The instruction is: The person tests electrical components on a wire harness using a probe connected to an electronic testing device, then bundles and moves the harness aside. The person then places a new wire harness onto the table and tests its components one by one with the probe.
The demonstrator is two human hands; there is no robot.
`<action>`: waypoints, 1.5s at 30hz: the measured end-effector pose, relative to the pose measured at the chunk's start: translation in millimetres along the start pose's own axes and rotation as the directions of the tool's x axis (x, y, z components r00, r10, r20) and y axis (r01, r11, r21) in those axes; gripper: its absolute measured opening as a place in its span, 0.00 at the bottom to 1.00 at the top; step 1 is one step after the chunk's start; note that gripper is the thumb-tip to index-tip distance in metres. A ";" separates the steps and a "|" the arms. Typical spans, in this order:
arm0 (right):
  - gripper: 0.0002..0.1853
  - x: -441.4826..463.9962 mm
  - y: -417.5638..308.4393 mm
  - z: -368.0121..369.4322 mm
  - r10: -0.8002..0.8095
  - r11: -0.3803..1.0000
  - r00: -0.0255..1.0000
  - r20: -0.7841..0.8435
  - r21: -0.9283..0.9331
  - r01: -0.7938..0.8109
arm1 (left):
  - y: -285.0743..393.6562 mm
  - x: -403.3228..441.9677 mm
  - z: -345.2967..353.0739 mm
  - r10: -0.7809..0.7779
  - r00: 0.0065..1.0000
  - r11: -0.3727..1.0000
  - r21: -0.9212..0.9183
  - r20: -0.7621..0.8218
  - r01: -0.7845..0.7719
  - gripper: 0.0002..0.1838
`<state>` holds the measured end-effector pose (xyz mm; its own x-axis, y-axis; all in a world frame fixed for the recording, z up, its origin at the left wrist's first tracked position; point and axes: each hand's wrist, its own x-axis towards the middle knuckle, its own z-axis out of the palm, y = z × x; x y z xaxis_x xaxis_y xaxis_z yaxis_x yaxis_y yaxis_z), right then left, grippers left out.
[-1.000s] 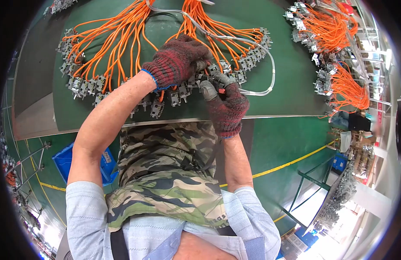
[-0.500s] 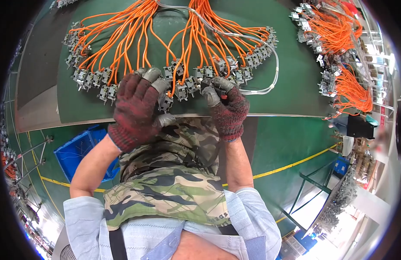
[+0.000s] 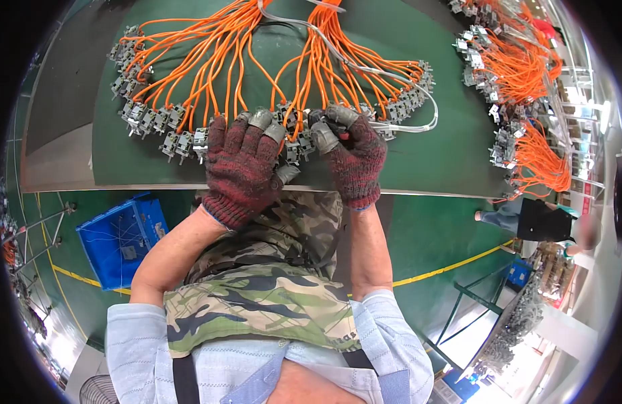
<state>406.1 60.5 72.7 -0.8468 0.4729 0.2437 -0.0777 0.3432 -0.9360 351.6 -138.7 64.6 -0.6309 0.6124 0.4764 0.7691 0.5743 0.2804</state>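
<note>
Two fans of orange cables end in grey metal-and-plastic connectors, which lie in an arc on a green-topped table. My left hand, in a dark red knitted glove with grey tape on some fingertips, lies over connectors at the middle of the arc. Its fingers are stretched out and its thumb stands apart by a connector cluster. Just to the right, my right hand, gloved likewise, has thumb and fingers pinched together at the connectors. What sits in that pinch is hidden by the taped fingertips.
A pale cable loop curves right of the connectors. More orange cable bundles hang over the table's right edge. A blue crate stands on the floor at left. A person in dark clothing is at far right.
My left hand has shifted right, nearer my right hand, and covers other connectors. The right hand stays pinched, a little higher. The view has shifted slightly, showing more of the person at right.
</note>
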 end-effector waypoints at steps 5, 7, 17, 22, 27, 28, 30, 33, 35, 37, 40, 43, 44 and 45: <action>0.16 6.3 9.1 2.4 -0.084 0.995 0.997 0.003 -0.052 0.084 | -3.3 -2.7 6.2 0.007 0.999 1.000 0.007 -0.046 -0.007 0.39; 0.16 6.7 9.0 4.1 -0.077 0.996 0.997 0.015 -0.039 0.077 | -2.9 -2.9 5.1 0.003 0.999 1.000 0.001 -0.040 -0.003 0.38; 0.12 15.7 -10.4 2.2 -0.135 0.957 0.984 0.118 -0.241 0.160 | -6.0 -5.5 6.3 0.030 1.000 0.999 0.023 -0.010 -0.030 0.37; 0.12 3.8 -19.4 -5.5 -0.402 0.864 0.914 0.050 -0.310 0.397 | -9.3 -6.6 -18.6 0.082 0.978 0.997 -0.021 0.194 -0.079 0.42; 0.15 -53.5 -1.8 -11.3 0.065 0.979 0.992 -0.107 0.200 -0.043 | -20.5 -12.3 -5.7 0.171 0.973 0.973 0.129 0.153 -0.191 0.31; 0.15 -59.7 3.0 -11.9 0.053 0.989 0.991 -0.123 0.144 -0.035 | -21.5 -11.9 -3.6 0.184 0.975 0.976 0.098 0.129 -0.197 0.27; 0.15 -69.6 8.2 -10.7 0.061 0.989 0.987 -0.145 0.140 -0.041 | -22.6 -10.2 -1.6 0.199 0.973 0.973 0.097 0.119 -0.211 0.26; 0.16 -78.1 19.5 -7.1 0.154 0.973 0.975 -0.158 0.196 -0.122 | -21.1 -9.2 -2.4 0.195 0.974 0.977 0.064 0.111 -0.203 0.27; 0.16 -79.8 26.0 -6.3 0.107 0.988 0.983 -0.152 0.130 -0.087 | -21.0 -10.7 2.4 0.202 0.974 0.972 0.097 0.102 -0.212 0.34; 0.16 -81.2 25.7 -4.7 0.061 0.997 0.987 -0.147 0.060 -0.053 | -18.5 -10.1 0.6 0.206 0.973 0.969 0.115 0.107 -0.218 0.33; 0.16 -82.9 22.3 -1.1 -0.046 0.993 0.988 -0.145 0.097 0.061 | -14.6 -9.2 1.8 0.193 0.977 0.973 0.109 0.086 -0.201 0.32; 0.16 -82.0 30.1 -2.5 -0.056 0.991 0.990 -0.130 0.115 0.071 | -11.9 -10.4 1.6 0.167 0.984 0.982 0.073 0.066 -0.172 0.30; 0.16 -84.8 28.9 -2.6 -0.055 0.991 0.990 -0.131 0.116 0.070 | -11.6 -10.1 1.6 0.160 0.985 0.985 0.062 0.065 -0.164 0.30; 0.16 -86.5 21.5 -2.8 0.058 0.979 0.989 -0.132 0.201 -0.031 | -11.0 -10.2 2.4 0.159 0.985 0.985 0.063 0.064 -0.163 0.30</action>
<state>479.2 29.3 32.3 -0.7727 0.5953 0.2204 -0.1559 0.1586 -0.9750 349.3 -149.9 54.6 -0.5058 0.7294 0.4606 0.8538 0.4996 0.1463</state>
